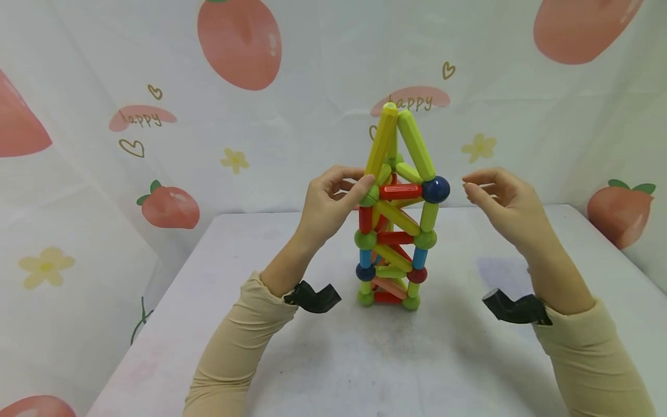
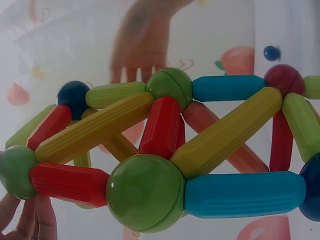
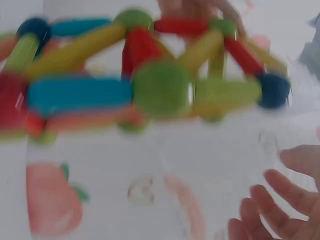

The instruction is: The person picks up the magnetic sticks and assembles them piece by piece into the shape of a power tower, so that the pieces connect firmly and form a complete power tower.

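Observation:
A tall tower of magnetic rods and balls [image 1: 396, 238] stands upright on the table. At its upper left corner my left hand [image 1: 329, 200] pinches a green ball [image 1: 369, 197] between thumb and fingers; the left wrist view has those fingertips [image 2: 46, 217] against the same ball. Yellow rods [image 1: 382, 142] and a light green rod [image 1: 417, 145] lean together at the top. My right hand [image 1: 502, 202] hovers right of the dark blue ball [image 1: 436, 190], apart from it, fingers loosely bent and holding nothing. In the right wrist view the fingers [image 3: 280, 215] are spread below the blurred tower.
The white table [image 1: 260, 237] stretches around the tower on both sides. A white cloth [image 1: 323, 69] printed with peaches, flowers and hearts hangs behind it. Black straps [image 1: 312, 298] sit at both wrists, over beige sleeves.

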A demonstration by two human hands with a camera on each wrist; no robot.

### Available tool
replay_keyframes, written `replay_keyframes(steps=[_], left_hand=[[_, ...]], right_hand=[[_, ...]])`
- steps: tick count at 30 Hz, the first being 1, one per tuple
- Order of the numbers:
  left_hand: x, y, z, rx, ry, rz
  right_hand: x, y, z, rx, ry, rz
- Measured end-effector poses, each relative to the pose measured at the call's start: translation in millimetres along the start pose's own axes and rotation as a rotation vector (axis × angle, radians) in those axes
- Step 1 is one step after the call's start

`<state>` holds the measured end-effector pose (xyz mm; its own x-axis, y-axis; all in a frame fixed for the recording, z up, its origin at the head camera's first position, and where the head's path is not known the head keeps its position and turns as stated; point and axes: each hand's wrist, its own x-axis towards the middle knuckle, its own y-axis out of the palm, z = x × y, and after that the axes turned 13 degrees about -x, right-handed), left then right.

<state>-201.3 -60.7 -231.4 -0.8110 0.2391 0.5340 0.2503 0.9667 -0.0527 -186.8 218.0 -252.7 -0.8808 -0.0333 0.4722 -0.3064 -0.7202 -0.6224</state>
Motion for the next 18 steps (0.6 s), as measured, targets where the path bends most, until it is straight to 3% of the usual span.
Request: replay_keyframes(steps=[7, 13, 18], left_hand=[[-0.9, 0.2, -1.6, -0.018, 0.002, 0.002], [-1.4, 1.5, -0.6, -0.046, 0.009, 0.001], [-1.9, 2.4, 1.4, -0.059, 0.018, -0.009]], right_hand=[[-2.4, -24, -77, -0.286, 0.142, 0.231], [-13.9, -37, -148, -0.312, 0.24, 0.425], [-29.3, -38, -183, -0.334, 0.326, 0.551]])
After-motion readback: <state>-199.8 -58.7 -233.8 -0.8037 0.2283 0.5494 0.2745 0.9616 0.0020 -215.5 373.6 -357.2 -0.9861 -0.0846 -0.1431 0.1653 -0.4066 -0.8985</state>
